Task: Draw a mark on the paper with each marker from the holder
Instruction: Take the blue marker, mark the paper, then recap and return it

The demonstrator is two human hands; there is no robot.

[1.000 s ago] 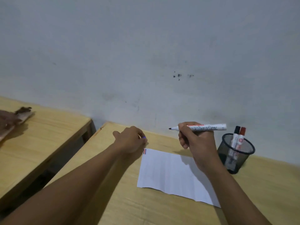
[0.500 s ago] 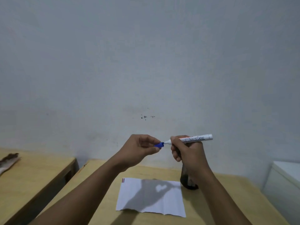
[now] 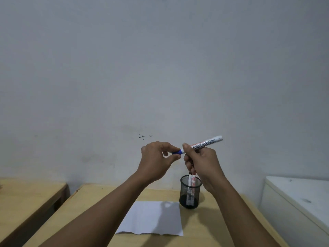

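My right hand (image 3: 202, 162) grips a white board marker (image 3: 207, 142) held level above the table, its rear end pointing right. Its blue cap (image 3: 177, 151) sits over the tip, pinched by the fingers of my left hand (image 3: 156, 161). Below the hands stands a black mesh holder (image 3: 190, 192) with two markers (image 3: 191, 184) upright inside. A white sheet of paper (image 3: 151, 218) lies flat on the wooden table (image 3: 204, 229), left of the holder; my left forearm covers its left part.
A second wooden table (image 3: 26, 198) stands at the left across a narrow gap. A white cabinet (image 3: 299, 202) is at the right beside the table. A plain grey wall (image 3: 160, 68) runs behind everything.
The view has tilted up and shifted. My hands rose from the paper and came together, and the blue cap in my left hand now sits on the marker's bare tip.
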